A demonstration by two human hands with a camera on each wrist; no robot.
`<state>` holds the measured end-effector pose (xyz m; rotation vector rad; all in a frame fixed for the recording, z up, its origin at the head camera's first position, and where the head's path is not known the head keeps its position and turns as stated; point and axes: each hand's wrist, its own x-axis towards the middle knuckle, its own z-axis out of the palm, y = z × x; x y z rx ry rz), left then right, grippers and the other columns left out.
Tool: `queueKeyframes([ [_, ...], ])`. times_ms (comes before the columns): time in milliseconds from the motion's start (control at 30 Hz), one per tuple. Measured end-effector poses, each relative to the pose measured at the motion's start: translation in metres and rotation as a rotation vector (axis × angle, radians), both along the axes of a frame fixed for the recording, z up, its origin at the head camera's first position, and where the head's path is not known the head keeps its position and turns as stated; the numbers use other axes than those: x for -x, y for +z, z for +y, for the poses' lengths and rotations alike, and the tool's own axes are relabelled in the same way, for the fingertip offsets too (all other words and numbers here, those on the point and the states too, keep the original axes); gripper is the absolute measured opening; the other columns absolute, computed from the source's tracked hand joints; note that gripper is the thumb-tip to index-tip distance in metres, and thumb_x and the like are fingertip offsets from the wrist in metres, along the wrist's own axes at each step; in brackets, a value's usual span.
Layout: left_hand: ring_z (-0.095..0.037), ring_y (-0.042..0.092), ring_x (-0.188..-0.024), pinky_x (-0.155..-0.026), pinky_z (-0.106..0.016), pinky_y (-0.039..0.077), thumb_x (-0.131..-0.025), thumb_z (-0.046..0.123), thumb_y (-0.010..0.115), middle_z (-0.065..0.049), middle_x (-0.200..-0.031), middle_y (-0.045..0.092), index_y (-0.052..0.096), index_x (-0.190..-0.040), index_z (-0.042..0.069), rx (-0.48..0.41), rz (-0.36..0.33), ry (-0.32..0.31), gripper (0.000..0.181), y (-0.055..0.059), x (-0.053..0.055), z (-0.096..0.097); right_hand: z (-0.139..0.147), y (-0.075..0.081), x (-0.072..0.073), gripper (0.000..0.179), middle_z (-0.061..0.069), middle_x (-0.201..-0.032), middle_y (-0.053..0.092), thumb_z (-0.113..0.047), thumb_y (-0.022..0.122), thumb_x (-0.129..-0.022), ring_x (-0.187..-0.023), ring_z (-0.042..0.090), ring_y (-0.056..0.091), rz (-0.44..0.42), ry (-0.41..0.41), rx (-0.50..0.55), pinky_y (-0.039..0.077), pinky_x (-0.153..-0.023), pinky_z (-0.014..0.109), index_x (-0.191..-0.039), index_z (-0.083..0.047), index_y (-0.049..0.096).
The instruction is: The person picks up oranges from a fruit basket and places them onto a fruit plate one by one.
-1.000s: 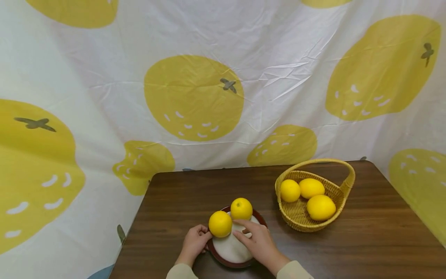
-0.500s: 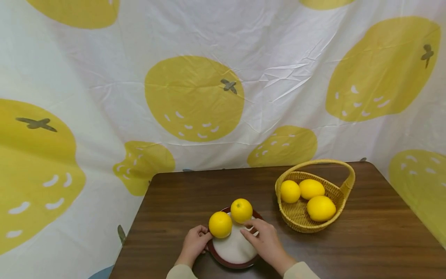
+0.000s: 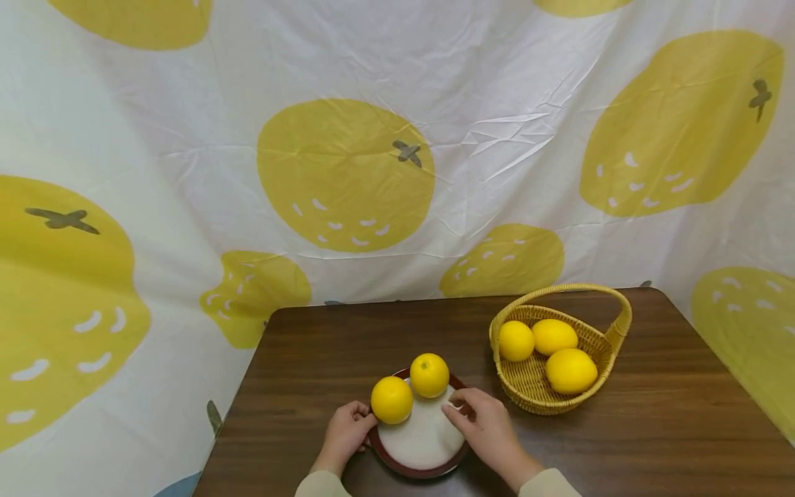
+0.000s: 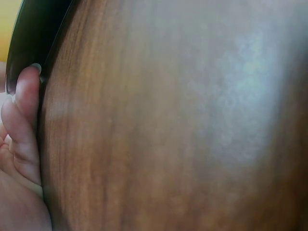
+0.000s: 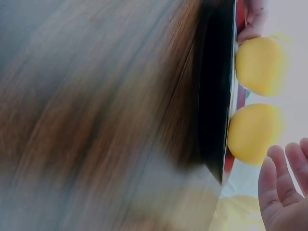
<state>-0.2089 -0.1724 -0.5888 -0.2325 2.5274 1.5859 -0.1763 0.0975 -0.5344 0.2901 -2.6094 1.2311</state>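
Note:
A round plate (image 3: 417, 442) with a cream middle and dark red rim lies on the table, in the head view. Two round yellow oranges sit on its far and left side: a left orange (image 3: 392, 400) and a back orange (image 3: 429, 375). My left hand (image 3: 345, 433) grips the plate's left rim, its thumb beside the left orange; the left wrist view shows fingers (image 4: 28, 94) against the dark outer side. Over the plate's right edge is my right hand (image 3: 491, 431), loosely bent and holding nothing. Its fingers (image 5: 272, 185) stand apart from the oranges in the right wrist view.
A wicker basket (image 3: 528, 390) with a tall handle stands behind and right of the plate. Inside lie a round yellow fruit (image 3: 516, 341) and two lemons (image 3: 571, 371). A fruit-printed cloth (image 3: 348, 276) hangs behind the brown wooden table (image 3: 671, 400).
My right hand has drawn back to the right, from beside the oranges to the plate's right edge. The left hand, plate and both oranges have stayed in place.

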Motion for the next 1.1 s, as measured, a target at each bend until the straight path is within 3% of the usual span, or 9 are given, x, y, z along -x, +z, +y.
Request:
queueKeyframes([
  [300,-0.01,0.053,-0.047,-0.045,-0.025,0.049,-0.087,0.023,0.072,0.004,-0.06,0.054,0.065,-0.091,0.001,-0.005,0.001,-0.003,0.023,0.0,0.0,0.0,0.012,-0.001,0.0,0.012,-0.011,-0.083,0.066,-0.023,0.078,-0.087,-0.073,0.0,0.058,0.015,-0.026,0.0,0.053,-0.066,0.022,-0.094,-0.014,0.073],
  [833,-0.01,0.054,-0.048,-0.045,-0.025,0.049,-0.087,0.021,0.071,0.004,-0.06,0.055,0.065,-0.092,0.001,-0.003,0.006,-0.004,0.022,-0.001,0.0,-0.001,0.026,0.007,0.002,0.011,-0.011,-0.088,0.066,-0.021,0.077,-0.088,-0.08,0.003,0.061,-0.064,-0.04,0.015,0.055,-0.071,0.024,-0.097,-0.015,0.073],
  [1100,-0.01,0.054,-0.048,-0.045,-0.025,0.049,-0.087,0.021,0.071,0.003,-0.061,0.055,0.065,-0.093,0.0,0.0,0.009,-0.005,0.022,-0.001,0.0,0.0,0.04,0.012,0.002,0.013,-0.008,-0.091,0.068,-0.021,0.076,-0.09,-0.081,0.005,0.061,-0.034,-0.039,-0.01,0.053,-0.072,0.023,-0.101,-0.016,0.072],
])
